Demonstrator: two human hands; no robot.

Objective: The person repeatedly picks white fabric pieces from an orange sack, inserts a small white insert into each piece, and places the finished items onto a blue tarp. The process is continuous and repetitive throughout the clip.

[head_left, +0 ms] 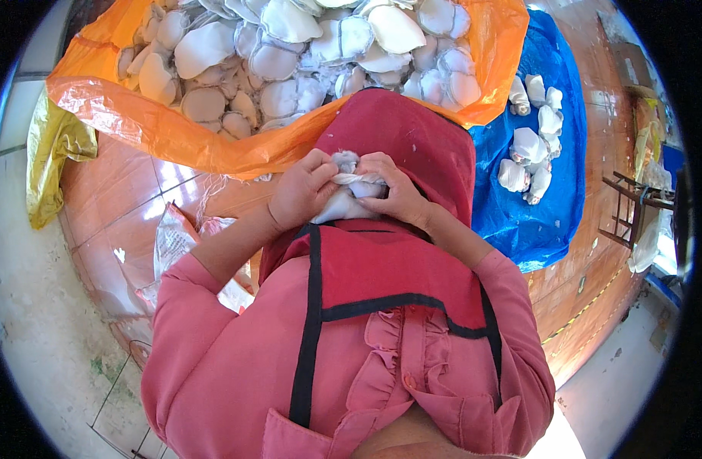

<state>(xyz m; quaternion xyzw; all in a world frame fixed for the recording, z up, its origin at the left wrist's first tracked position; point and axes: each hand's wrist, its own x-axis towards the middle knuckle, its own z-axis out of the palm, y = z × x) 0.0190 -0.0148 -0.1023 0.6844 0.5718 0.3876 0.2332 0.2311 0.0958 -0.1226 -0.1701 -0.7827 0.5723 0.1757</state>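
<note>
Over my lap, on a dark red apron (412,145), both hands work on one small bundle of white padded cloth (347,206). A twisted white strip runs across its top, and a tuft of greyish fluff sticks up there. My left hand (305,187) is closed on the bundle's left side, fingers bent. My right hand (397,187) grips it from the right, thumb below and fingers above the strip. My fingers hide part of the bundle.
An orange sack (175,141) ahead holds many white padded oval pieces (290,61). At right, several white bundles (531,145) lie on a blue plastic sheet (511,229). A yellow sack (49,168) and a printed white sack (171,241) lie left; a small dark stool (630,206) stands far right.
</note>
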